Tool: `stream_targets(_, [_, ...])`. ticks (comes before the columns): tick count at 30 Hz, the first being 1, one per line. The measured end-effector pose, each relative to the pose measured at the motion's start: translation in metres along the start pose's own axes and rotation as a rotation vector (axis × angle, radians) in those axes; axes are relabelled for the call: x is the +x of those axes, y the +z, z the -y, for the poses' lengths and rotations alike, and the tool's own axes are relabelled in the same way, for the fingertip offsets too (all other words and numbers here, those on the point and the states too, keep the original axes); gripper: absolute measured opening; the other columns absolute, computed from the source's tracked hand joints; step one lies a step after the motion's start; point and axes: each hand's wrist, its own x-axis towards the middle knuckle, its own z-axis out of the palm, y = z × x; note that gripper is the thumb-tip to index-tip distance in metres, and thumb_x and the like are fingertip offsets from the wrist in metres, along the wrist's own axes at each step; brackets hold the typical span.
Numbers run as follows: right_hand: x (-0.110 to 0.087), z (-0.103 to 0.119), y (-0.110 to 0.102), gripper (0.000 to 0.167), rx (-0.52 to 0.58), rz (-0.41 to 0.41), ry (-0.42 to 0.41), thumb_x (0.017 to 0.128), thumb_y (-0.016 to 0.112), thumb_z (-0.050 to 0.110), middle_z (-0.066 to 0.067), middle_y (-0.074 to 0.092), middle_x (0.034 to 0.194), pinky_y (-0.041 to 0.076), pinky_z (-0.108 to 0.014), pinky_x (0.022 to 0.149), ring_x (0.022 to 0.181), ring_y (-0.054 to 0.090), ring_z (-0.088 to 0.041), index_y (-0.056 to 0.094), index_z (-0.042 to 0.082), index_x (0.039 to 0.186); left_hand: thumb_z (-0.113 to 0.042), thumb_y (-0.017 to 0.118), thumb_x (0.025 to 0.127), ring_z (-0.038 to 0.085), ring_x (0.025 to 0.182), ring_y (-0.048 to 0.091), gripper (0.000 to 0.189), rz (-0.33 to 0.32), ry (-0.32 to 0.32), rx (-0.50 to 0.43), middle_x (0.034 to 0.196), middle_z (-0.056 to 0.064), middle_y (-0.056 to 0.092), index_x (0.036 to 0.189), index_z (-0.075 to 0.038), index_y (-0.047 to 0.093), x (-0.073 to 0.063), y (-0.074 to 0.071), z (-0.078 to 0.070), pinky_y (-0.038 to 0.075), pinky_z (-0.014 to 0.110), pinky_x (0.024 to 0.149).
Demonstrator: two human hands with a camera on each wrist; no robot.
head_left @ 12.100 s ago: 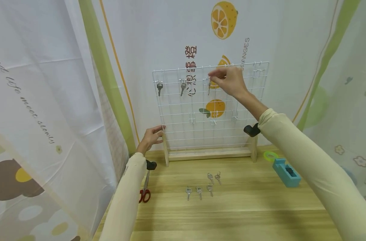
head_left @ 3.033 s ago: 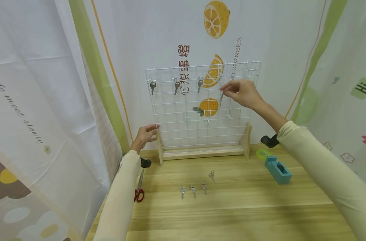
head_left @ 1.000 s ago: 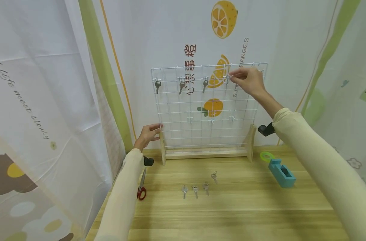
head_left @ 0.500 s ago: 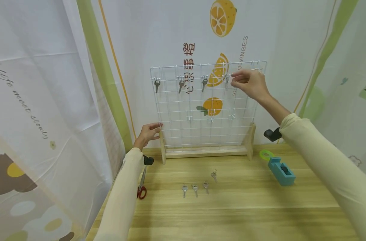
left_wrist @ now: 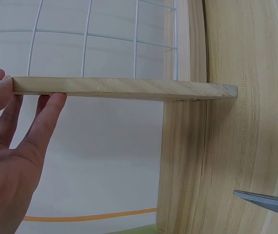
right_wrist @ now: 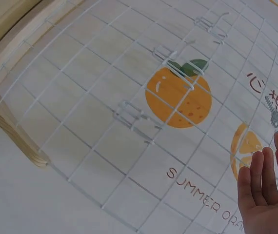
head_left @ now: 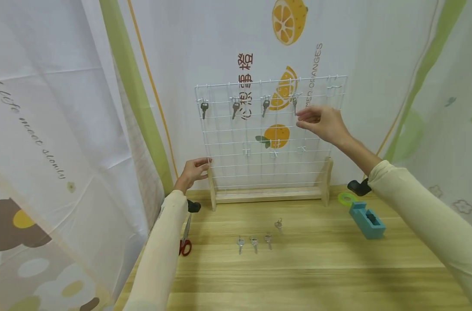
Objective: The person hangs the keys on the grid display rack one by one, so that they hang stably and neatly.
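Observation:
A white wire grid rack (head_left: 267, 170) with wooden feet stands on the table. Along its upper row, several keys hang from white hooks; the rightmost key (head_left: 295, 103) hangs upright. My right hand (head_left: 323, 123) is just below and right of that key, fingertips close to its tip, thumb and fingers apart. In the right wrist view its fingers (right_wrist: 257, 183) are loosely bent with nothing between them. My left hand (head_left: 193, 171) grips the rack's left side at the top of the wooden upright (left_wrist: 124, 87), thumb on one face, fingers on the other.
Several loose keys (head_left: 254, 244) lie on the table before the rack. Red-handled scissors (head_left: 185, 247) lie by my left sleeve. A blue tape dispenser (head_left: 368, 221) and a green tape roll (head_left: 347, 198) sit at right. Bare hooks (head_left: 274, 153) hang lower on the grid.
My right hand carried a key up to the fourth upper hook, let it go there, then moved down beside it. The table holds one key fewer than at first. My left hand stayed put.

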Motion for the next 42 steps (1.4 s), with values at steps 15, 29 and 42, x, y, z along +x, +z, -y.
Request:
stream_targets(15, [-0.041, -0.027, 0.036, 0.024, 0.022, 0.12, 0.003, 0.094, 0.079, 0.008, -0.019, 0.077, 0.106, 0.05, -0.002, 0.073, 0.094, 0.075, -0.033, 0.075, -0.002, 0.115, -0.007, 0.054, 0.109, 0.033, 0.146, 0.044, 0.04, -0.003, -0.009, 0.011, 0.158, 0.015, 0.048, 0.148, -0.002, 0.057, -0.001, 0.001, -0.001, 0.053, 0.047, 0.107])
stream_targets(29, [-0.069, -0.049, 0.06, 0.023, 0.033, 0.215, -0.019, 0.093, 0.08, 0.008, -0.018, 0.077, 0.103, 0.06, -0.015, 0.075, 0.091, 0.075, -0.032, 0.076, -0.002, 0.114, -0.006, 0.054, 0.109, 0.034, 0.146, 0.044, 0.038, -0.01, 0.007, 0.015, 0.156, 0.016, 0.05, 0.147, -0.001, 0.058, 0.001, 0.002, -0.002, 0.055, 0.044, 0.105])
stream_targets(42, [-0.089, -0.066, 0.081, 0.024, 0.085, 0.283, -0.016, 0.092, 0.079, 0.004, -0.024, 0.075, 0.108, 0.064, -0.027, 0.078, 0.094, 0.075, -0.034, 0.074, -0.005, 0.114, -0.006, 0.054, 0.109, 0.033, 0.146, 0.044, 0.039, -0.011, -0.014, 0.004, 0.157, 0.015, 0.049, 0.147, -0.002, 0.057, 0.001, 0.002, -0.002, 0.053, 0.046, 0.108])
